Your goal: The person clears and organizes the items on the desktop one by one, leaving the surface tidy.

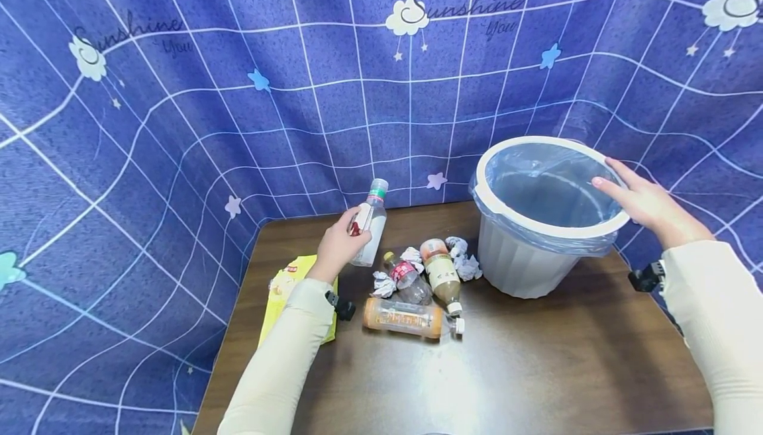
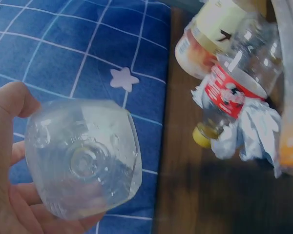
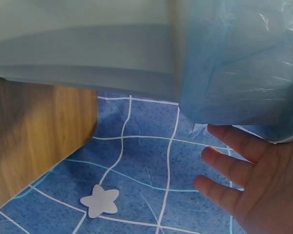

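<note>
Fingers spread on the right hand (image 1: 652, 206), curled on the left hand (image 1: 342, 246). Brown wooden table (image 1: 524, 369) bears a round white plastic bin (image 1: 518, 266) lined in blue, the right hand at its rim. Left of the bin: a flat yellow plastic packet (image 1: 281, 291), the clear squarish bottle (image 1: 375, 233) the left hand grips, three other plastic bottles (image 1: 442, 275), crumpled white paper balls (image 1: 467, 267).

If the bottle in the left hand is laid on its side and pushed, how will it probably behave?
The bottle will probably slide more readily than roll, since its base looks squarish with rounded corners. It may be light for its size: no liquid line shows through the see-through plastic. The left hand hides part of it.
</note>
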`<action>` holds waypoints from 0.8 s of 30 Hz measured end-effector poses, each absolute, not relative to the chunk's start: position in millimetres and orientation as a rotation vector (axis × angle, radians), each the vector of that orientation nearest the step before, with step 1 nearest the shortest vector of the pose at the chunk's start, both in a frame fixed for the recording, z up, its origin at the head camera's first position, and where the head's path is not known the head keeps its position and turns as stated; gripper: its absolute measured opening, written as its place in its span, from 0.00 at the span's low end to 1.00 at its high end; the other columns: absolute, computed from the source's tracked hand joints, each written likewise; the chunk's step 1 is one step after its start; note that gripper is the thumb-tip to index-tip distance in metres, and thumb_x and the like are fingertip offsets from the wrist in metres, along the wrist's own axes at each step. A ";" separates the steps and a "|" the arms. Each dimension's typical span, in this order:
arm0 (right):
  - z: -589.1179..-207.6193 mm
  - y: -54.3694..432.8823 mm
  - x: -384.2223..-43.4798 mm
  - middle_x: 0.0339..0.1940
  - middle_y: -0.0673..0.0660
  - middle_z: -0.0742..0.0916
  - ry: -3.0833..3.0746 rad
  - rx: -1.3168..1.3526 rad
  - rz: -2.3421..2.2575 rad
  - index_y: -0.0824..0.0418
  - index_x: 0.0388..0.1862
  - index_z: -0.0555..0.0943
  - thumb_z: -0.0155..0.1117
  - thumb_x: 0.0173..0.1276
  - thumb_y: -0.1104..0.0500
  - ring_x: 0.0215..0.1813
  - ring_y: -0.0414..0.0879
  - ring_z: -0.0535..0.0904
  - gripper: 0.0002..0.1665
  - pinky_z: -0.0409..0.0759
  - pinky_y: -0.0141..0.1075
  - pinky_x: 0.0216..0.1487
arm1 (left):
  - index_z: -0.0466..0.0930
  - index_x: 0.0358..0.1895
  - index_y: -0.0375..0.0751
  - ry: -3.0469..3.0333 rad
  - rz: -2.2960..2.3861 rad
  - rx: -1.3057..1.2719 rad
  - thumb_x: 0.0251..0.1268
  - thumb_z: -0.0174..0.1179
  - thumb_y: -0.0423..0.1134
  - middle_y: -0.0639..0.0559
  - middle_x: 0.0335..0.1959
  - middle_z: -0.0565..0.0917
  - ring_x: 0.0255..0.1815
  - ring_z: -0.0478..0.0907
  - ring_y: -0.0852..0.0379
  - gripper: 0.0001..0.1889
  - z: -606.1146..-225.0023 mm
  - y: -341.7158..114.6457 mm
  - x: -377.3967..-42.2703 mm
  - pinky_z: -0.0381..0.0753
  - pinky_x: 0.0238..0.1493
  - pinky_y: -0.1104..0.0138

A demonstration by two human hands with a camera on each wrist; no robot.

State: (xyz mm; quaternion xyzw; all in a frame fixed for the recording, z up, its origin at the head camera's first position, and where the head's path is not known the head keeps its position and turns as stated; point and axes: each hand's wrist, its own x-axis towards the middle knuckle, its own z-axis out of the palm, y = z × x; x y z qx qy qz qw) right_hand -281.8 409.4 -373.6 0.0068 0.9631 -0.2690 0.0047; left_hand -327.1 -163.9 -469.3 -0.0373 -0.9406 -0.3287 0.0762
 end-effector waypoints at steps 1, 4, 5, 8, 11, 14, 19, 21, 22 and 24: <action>-373.6 409.2 -281.9 0.78 0.76 0.49 3.016 0.023 -0.842 0.55 0.84 0.37 0.36 0.78 0.30 0.72 0.86 0.44 0.49 0.46 0.77 0.65 | 0.69 0.72 0.62 -2.806 -1.019 -0.113 0.57 0.63 0.53 0.43 0.49 0.85 0.41 0.81 0.44 0.36 -467.2 -162.3 -327.1 0.78 0.37 0.53; -373.9 408.8 -282.1 0.78 0.77 0.50 3.015 0.025 -0.845 0.55 0.84 0.37 0.36 0.77 0.30 0.72 0.85 0.44 0.50 0.47 0.77 0.65 | 0.69 0.73 0.61 -2.777 -1.110 -0.125 0.60 0.63 0.52 0.44 0.50 0.86 0.43 0.81 0.45 0.34 -461.7 -158.8 -327.6 0.79 0.41 0.53; -374.0 408.8 -282.2 0.78 0.77 0.50 3.014 0.024 -0.850 0.55 0.84 0.37 0.37 0.77 0.30 0.72 0.85 0.44 0.50 0.47 0.77 0.65 | 0.69 0.73 0.60 -2.769 -1.138 -0.129 0.60 0.63 0.52 0.44 0.50 0.86 0.44 0.81 0.45 0.34 -460.2 -157.7 -327.9 0.79 0.43 0.53; -374.0 409.1 -282.1 0.78 0.78 0.50 3.016 0.015 -0.859 0.56 0.84 0.38 0.37 0.78 0.31 0.72 0.85 0.44 0.49 0.46 0.77 0.66 | 0.68 0.74 0.59 -2.751 -1.208 -0.155 0.63 0.64 0.50 0.43 0.50 0.85 0.46 0.81 0.47 0.34 -457.2 -155.6 -329.7 0.80 0.46 0.53; -373.3 409.6 -281.7 0.77 0.79 0.51 3.011 0.010 -0.870 0.56 0.84 0.37 0.37 0.78 0.31 0.72 0.85 0.44 0.49 0.46 0.76 0.66 | 0.69 0.74 0.58 -2.716 -1.287 -0.175 0.64 0.65 0.49 0.42 0.47 0.85 0.45 0.81 0.47 0.33 -454.8 -154.0 -331.2 0.81 0.46 0.54; -373.1 410.0 -281.8 0.78 0.78 0.50 3.006 0.016 -0.870 0.55 0.84 0.37 0.37 0.77 0.31 0.72 0.85 0.44 0.50 0.46 0.77 0.66 | 0.70 0.74 0.58 -2.678 -1.361 -0.196 0.65 0.66 0.48 0.41 0.44 0.85 0.44 0.82 0.47 0.33 -451.8 -152.2 -332.6 0.82 0.45 0.54; -373.6 409.9 -282.4 0.78 0.77 0.50 3.003 0.023 -0.873 0.55 0.84 0.37 0.37 0.77 0.30 0.72 0.85 0.44 0.50 0.46 0.77 0.66 | 0.70 0.74 0.62 -2.662 -1.456 -0.223 0.66 0.65 0.48 0.40 0.44 0.86 0.45 0.83 0.46 0.32 -445.3 -146.8 -332.8 0.83 0.44 0.54; -373.3 409.9 -282.2 0.78 0.78 0.50 2.999 0.023 -0.871 0.55 0.84 0.37 0.37 0.77 0.30 0.72 0.85 0.44 0.50 0.46 0.77 0.66 | 0.69 0.74 0.64 -2.664 -1.482 -0.228 0.67 0.64 0.48 0.40 0.46 0.86 0.45 0.83 0.46 0.32 -442.9 -144.6 -332.2 0.84 0.45 0.54; -373.1 409.8 -282.1 0.78 0.78 0.50 2.996 0.022 -0.872 0.55 0.84 0.37 0.37 0.77 0.30 0.73 0.85 0.43 0.50 0.45 0.77 0.66 | 0.68 0.74 0.65 -2.664 -1.492 -0.232 0.67 0.64 0.48 0.39 0.47 0.86 0.46 0.83 0.45 0.32 -442.1 -143.6 -332.0 0.84 0.45 0.53; -372.8 410.0 -281.8 0.78 0.78 0.50 2.994 0.019 -0.874 0.55 0.84 0.37 0.37 0.77 0.30 0.73 0.85 0.43 0.50 0.45 0.77 0.66 | 0.68 0.75 0.65 -2.655 -1.512 -0.241 0.68 0.63 0.48 0.39 0.48 0.86 0.48 0.83 0.45 0.32 -440.2 -141.8 -331.6 0.84 0.47 0.52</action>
